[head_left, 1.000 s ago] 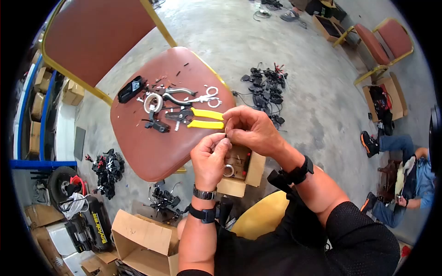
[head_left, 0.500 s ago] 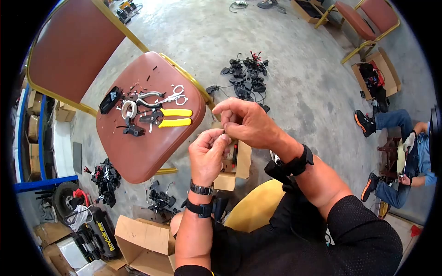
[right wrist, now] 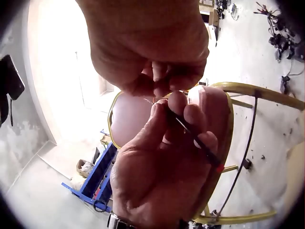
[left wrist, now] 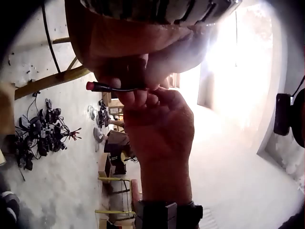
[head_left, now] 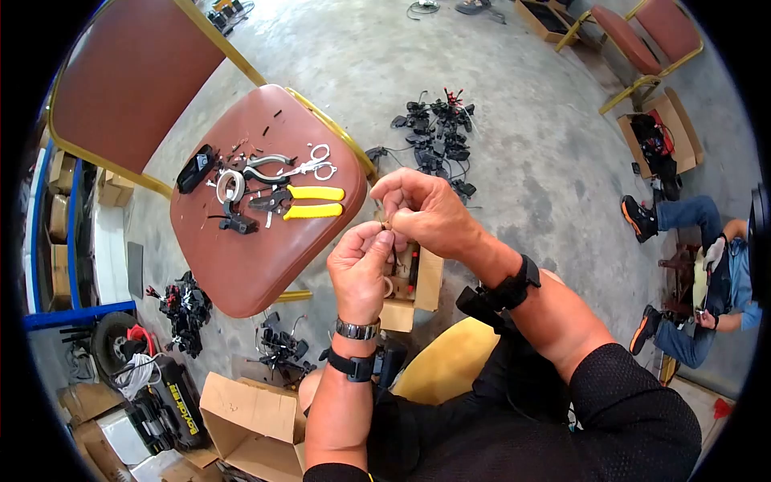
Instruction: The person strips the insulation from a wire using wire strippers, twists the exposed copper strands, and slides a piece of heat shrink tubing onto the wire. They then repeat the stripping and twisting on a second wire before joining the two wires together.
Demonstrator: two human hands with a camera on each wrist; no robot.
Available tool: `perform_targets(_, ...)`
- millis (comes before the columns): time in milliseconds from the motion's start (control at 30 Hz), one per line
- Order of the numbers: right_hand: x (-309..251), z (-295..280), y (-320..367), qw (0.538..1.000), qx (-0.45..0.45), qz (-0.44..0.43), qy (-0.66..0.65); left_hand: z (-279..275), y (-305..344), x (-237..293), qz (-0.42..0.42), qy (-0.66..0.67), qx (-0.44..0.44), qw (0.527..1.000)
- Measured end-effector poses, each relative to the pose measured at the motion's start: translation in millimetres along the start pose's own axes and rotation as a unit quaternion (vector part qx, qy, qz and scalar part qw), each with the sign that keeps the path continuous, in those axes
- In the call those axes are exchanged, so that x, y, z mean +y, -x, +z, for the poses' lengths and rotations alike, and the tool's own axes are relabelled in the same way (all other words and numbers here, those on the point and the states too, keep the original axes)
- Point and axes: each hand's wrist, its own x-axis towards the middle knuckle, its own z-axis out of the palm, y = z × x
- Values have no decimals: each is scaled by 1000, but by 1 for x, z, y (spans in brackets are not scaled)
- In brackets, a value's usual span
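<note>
My left hand [head_left: 359, 265] pinches a thin black cable [right wrist: 194, 134] between thumb and fingertips. One end of the cable carries a black connector with a red tip [left wrist: 90, 86], which sticks out past the fingers. My right hand [head_left: 434, 215] meets the left fingertips, its thumb and forefinger pinching at the cable's other end, where a fine orange wire [right wrist: 153, 101] shows. The pinched end itself is mostly hidden by the fingers. Both hands are in the air, just off the front right edge of a brown chair seat [head_left: 241, 281].
On the seat lie yellow-handled wire strippers [head_left: 315, 193], scissors [head_left: 320, 164], pliers [head_left: 265, 167], a tape roll [head_left: 230, 186] and scraps. An open cardboard box [head_left: 430, 285] stands below my hands. Black cabled parts [head_left: 438, 136] are heaped on the floor. Another person [head_left: 727, 273] sits at right.
The head view has turned, so the chair and tools appear further left. Both hands stay together at the cable; a dark length of it now shows below the left fingertips.
</note>
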Motion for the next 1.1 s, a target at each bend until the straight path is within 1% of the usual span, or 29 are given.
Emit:
perform_targets(100,5,0,-1,999,3,-2,-32,1,-1,0,13,37,5,999)
perform_targets(200,6,0,-4,999,10,-7,-41,3,0,3,1,25,22,999)
perform_targets(300,10,-8,-8,997,51,-54,36,0,-2,1,7,31,29,999)
perform_targets(400,0,-17,-7,989,96,-78,75,-3,-3,4,41,-22,52,998)
perform_targets(467,-4,-9,-2,978,85,-116,149,-3,-2,5,51,-58,59,995)
perform_targets(533,-10,0,4,957,61,-164,230,-3,-2,7,59,-89,69,992)
perform_targets(633,-9,6,4,934,28,-203,294,-1,-2,8,69,-116,79,988)
perform_targets(667,-9,7,5,944,18,-175,279,0,-2,8,73,-117,77,987)
perform_targets(800,2,7,3,941,0,-197,275,-5,-2,6,83,-132,77,985)
perform_targets(867,3,9,4,944,-13,-203,260,-1,-1,11,70,-120,85,987)
perform_targets(967,-6,14,8,932,-21,-184,312,-4,-4,11,66,-105,92,988)
perform_targets(1000,-1,14,7,933,-32,-209,293,-6,-4,9,64,-101,94,988)
perform_targets(1100,-8,8,6,951,-1,-165,263,-5,-3,12,68,-105,77,989)
